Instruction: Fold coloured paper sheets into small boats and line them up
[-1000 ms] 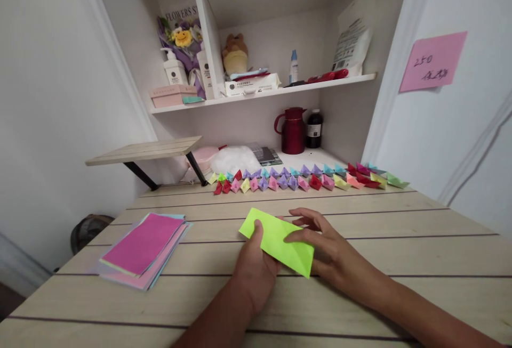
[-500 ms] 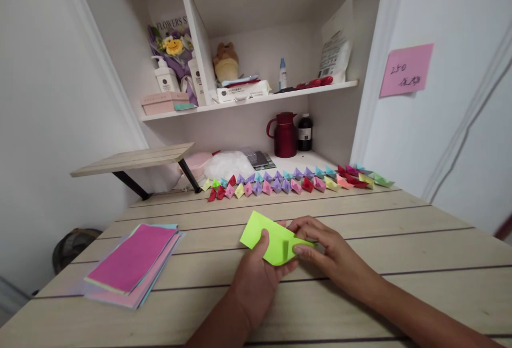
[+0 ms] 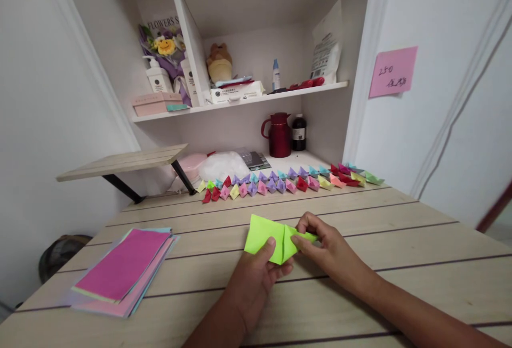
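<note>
A bright lime-green sheet of folding paper (image 3: pixel 262 233) is held between both hands just above the table, partly folded, with a crease near its middle and a narrow pointed part on the right. My left hand (image 3: pixel 256 278) grips its lower left, thumb on top and fingers underneath. With thumb and forefinger, my right hand (image 3: pixel 326 244) pinches the narrow right part. Behind the hands, small folded paper boats (image 3: pixel 302 184) in many colours stand in two long rows. A stack of coloured paper (image 3: pixel 124 265), magenta on top, lies to the left.
A small raised wooden shelf (image 3: pixel 124 162) on black legs stands at the back left. Beyond the boats are a dark red jug (image 3: pixel 280 137), a dark bottle (image 3: pixel 298 134) and a white plastic bag (image 3: pixel 224 167). A pink note (image 3: pixel 393 72) sticks to the right wall.
The right part of the green paper has swung to the right, and the crease now stands up more plainly. My right hand still pinches that end. The camera view has shifted slightly.
</note>
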The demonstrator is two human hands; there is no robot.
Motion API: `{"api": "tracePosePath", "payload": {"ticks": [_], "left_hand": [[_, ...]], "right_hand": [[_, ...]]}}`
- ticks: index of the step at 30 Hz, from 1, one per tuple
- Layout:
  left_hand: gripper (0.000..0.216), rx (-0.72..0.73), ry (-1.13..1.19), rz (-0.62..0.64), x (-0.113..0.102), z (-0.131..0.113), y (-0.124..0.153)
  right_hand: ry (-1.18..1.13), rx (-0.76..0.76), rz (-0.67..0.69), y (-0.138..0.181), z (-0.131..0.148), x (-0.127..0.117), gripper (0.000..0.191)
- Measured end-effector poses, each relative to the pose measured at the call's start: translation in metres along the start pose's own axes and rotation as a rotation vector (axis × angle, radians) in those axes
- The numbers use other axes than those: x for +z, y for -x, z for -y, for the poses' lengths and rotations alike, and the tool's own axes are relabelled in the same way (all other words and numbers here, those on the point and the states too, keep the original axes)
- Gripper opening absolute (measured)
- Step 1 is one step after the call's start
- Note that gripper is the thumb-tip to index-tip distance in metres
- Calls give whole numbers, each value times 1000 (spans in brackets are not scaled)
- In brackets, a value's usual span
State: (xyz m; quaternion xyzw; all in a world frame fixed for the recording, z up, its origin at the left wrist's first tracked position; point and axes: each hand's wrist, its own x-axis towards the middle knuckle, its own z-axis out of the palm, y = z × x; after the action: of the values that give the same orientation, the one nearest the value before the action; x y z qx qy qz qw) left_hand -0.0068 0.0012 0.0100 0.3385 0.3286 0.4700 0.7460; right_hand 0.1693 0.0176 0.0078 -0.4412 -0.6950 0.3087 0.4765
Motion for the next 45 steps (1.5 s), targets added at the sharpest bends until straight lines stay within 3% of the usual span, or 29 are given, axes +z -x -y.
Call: {"api": "tracePosePath", "payload": {"ticks": [5, 10, 12, 19, 24, 29, 31, 34, 40, 43, 45], "left_hand": [[41, 34, -131, -43, -2, 6, -5], [25, 163, -227, -199, -6, 7, -9], [18, 192, -266, -256, -8, 5, -11], [16, 249, -381, -488, -6, 3, -17], [11, 270, -532, -512, -8, 2, -15], [11, 279, -652, -469, -7, 5, -13], [9, 314, -727, -426, -5, 6, -12], [4, 462, -894, -374, -4, 6, -9], [11, 714, -1269, -337, 0, -3, 1], [7, 726, -1204, -329, 4, -7, 5], [11, 631, -1003, -341, 7, -10, 7]], "right_hand": [[17, -21, -25, 1, 3, 0, 12], [-117, 11, -2, 1, 5, 2, 11], [-206, 49, -2, 0, 3, 4, 20], [-310, 98, -61, -4, -10, 4, 31], [-179, 95, -24, 0, -3, -2, 41], [-90, 32, 77, 2, 2, 0, 68], [-29, 0, 84, 1, 3, 2, 52], [85, -44, 82, 0, 3, 2, 6], [191, -195, 33, 1, 8, 0, 1], [166, -257, -2, 2, 11, -3, 6], [148, -312, -50, 4, 12, -8, 8]]}}
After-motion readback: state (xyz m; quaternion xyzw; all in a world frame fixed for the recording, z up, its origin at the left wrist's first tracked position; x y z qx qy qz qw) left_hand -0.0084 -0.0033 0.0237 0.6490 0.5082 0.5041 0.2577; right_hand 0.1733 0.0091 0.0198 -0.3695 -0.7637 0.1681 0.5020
